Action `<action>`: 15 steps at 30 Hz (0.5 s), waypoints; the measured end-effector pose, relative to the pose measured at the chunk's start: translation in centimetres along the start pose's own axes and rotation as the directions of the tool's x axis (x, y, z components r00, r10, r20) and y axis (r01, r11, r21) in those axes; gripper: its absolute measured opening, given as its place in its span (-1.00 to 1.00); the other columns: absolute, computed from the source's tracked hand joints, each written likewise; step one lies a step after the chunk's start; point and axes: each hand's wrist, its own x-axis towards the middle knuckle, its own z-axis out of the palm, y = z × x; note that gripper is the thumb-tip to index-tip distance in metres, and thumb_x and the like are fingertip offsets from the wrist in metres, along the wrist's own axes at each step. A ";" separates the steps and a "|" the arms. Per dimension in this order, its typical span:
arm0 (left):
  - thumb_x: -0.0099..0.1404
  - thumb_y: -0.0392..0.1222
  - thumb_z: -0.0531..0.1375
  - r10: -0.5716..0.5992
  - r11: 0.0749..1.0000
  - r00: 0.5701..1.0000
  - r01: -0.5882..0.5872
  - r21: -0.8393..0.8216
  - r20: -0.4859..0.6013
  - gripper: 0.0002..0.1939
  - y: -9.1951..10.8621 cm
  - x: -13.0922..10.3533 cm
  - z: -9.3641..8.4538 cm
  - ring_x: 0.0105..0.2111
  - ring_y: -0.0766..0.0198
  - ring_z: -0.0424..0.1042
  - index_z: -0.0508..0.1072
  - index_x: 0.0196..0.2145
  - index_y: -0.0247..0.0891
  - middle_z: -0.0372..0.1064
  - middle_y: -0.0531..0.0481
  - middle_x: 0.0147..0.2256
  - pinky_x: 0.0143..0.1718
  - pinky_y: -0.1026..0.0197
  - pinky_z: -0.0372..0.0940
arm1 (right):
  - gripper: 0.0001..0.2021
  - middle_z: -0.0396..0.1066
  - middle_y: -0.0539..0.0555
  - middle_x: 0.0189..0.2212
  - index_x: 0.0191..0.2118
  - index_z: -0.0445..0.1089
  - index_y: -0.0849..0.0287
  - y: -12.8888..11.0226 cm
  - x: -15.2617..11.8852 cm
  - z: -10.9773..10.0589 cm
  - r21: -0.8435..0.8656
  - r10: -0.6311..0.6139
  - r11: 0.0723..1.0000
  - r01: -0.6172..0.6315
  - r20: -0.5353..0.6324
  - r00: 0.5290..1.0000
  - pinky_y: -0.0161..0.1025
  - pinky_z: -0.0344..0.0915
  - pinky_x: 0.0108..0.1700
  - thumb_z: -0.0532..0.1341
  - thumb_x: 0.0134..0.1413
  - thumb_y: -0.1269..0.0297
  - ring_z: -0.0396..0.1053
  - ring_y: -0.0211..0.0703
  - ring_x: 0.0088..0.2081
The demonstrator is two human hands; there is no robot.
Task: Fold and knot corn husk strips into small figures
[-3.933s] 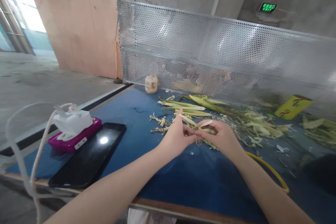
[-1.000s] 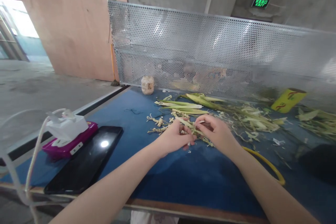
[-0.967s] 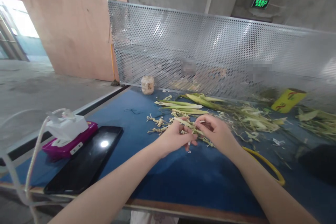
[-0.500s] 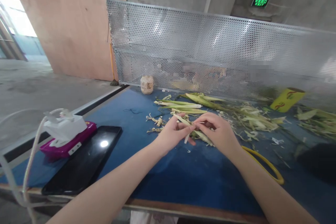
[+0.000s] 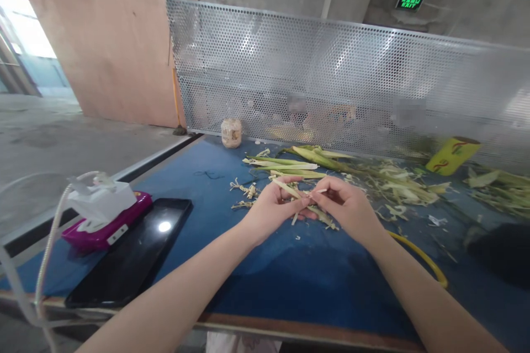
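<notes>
Between thumb and fingers, my left hand point(image 5: 275, 207) pinches a pale strip of plant husk point(image 5: 285, 186), which slants across the fingers. Close beside it, my right hand point(image 5: 345, 207) is closed, thumb against fingertips, with a small pale end of strip sticking out of the pinch. The two hands meet over the blue table. Just left of them lie small braided husk figures point(image 5: 247, 190). Behind the hands are green and white husk leaves point(image 5: 285, 164), and loose shreds point(image 5: 327, 222) lie under the fingers.
A black phone point(image 5: 132, 253), a magenta power strip point(image 5: 107, 226) and a white plug point(image 5: 103, 204) stand at left. A jar point(image 5: 231, 133) is near the perforated metal screen point(image 5: 265, 60). At right are a yellow roll point(image 5: 453, 155), husk shreds point(image 5: 408, 185), a yellow ring point(image 5: 426, 259) and a dark object point(image 5: 503, 253).
My right hand has shifted slightly to the right, and its fingers have turned a little. My left hand stays nearly in place with the husk strip.
</notes>
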 end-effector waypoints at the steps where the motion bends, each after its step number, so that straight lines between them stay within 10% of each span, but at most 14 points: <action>1: 0.04 -0.26 0.26 0.008 1.000 1.000 -0.008 0.023 -0.009 -0.52 0.0 0.0 0.0 -0.50 0.32 0.47 0.17 -0.10 -0.30 0.44 0.03 -0.43 -0.38 0.25 0.31 | -0.86 0.30 -0.02 -0.57 -0.51 0.27 0.16 0.0 0.0 0.0 0.006 0.002 1.000 -0.002 0.009 1.000 -0.33 0.18 -0.48 0.13 0.02 0.27 0.24 -0.29 -0.53; 15: 0.00 -0.38 0.23 0.081 0.986 0.997 -0.082 0.148 0.009 -0.59 0.0 0.0 -0.4 -0.50 0.25 0.47 0.23 -0.16 -0.25 0.41 0.07 -0.50 -0.37 0.16 0.33 | -0.85 0.32 -0.02 -0.57 -0.49 0.25 0.16 0.4 -0.2 0.2 0.156 0.086 0.983 -0.098 0.077 0.993 -0.34 0.18 -0.49 0.11 0.03 0.24 0.25 -0.29 -0.53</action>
